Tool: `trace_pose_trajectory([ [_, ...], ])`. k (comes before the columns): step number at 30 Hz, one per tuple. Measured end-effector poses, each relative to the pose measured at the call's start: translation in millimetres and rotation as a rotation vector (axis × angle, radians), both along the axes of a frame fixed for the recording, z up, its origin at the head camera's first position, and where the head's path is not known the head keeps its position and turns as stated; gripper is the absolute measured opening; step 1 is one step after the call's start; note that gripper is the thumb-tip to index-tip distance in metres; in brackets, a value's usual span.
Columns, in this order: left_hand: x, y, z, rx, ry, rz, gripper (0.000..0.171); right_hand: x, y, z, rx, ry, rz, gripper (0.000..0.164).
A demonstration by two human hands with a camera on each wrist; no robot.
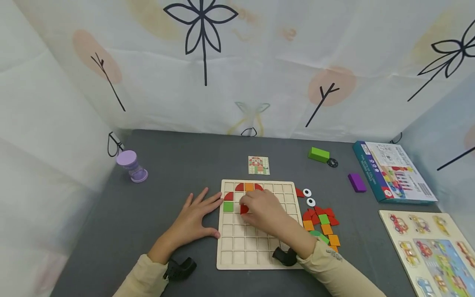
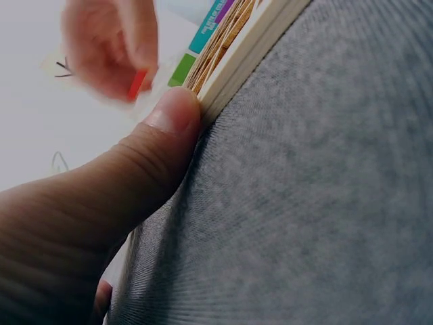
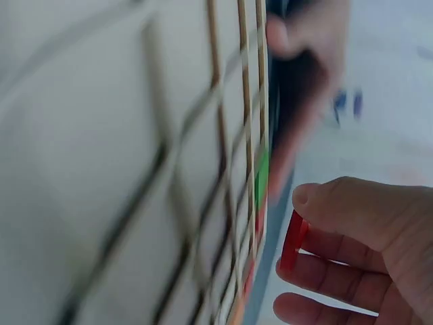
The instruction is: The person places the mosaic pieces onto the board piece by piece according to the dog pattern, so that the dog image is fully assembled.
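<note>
A wooden grid board lies on the dark table. Several tiles sit in its upper-left cells: a green square, red curved-edge pieces and an orange square. My right hand is over the board and pinches a red tile between thumb and fingers. With fingers spread, my left hand rests at the board's left edge. Its thumb touches the board's side in the left wrist view.
Loose red, orange and green tiles lie right of the board, near two white rings. A pattern card lies behind it. Around stand an hourglass, green block, purple block, box and picture puzzle.
</note>
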State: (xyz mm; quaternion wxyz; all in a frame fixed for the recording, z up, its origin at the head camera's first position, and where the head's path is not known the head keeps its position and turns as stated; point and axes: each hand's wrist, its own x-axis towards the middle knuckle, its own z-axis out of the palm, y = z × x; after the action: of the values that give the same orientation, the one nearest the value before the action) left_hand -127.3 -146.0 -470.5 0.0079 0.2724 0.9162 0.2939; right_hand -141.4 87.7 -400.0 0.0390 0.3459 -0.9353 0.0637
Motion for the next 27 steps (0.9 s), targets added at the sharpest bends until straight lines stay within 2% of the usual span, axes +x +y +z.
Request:
trace_pose_trajectory([
  [4, 1.0, 1, -1.9, 0.009, -0.004, -0.005, 0.094, 3.5, -28, -6.7, 0.106, -0.016, 0.041, 0.02],
  [8, 2.0, 2, -1.3, 0.011, -0.004, -0.005, 0.094, 5.9, -39, -11.2, 0.17, -0.015, 0.043, 0.022],
  [18, -0.6, -2, 2.6, 0.018, 0.022, -0.003, 0.095, 8.3, -46, -10.3, 0.14, 0.023, 0.076, 0.012],
  [23, 0.1, -2, 2.3, 0.028, 0.03, -0.003, 0.095, 10.6, -43, -9.2, 0.141, 0.03, 0.084, 0.02],
  [27, 0.2, -1, 0.5, 0.005, 0.016, -0.003, 0.095, 12.3, -21, -3.1, 0.08, 0.004, 0.042, 0.028],
])
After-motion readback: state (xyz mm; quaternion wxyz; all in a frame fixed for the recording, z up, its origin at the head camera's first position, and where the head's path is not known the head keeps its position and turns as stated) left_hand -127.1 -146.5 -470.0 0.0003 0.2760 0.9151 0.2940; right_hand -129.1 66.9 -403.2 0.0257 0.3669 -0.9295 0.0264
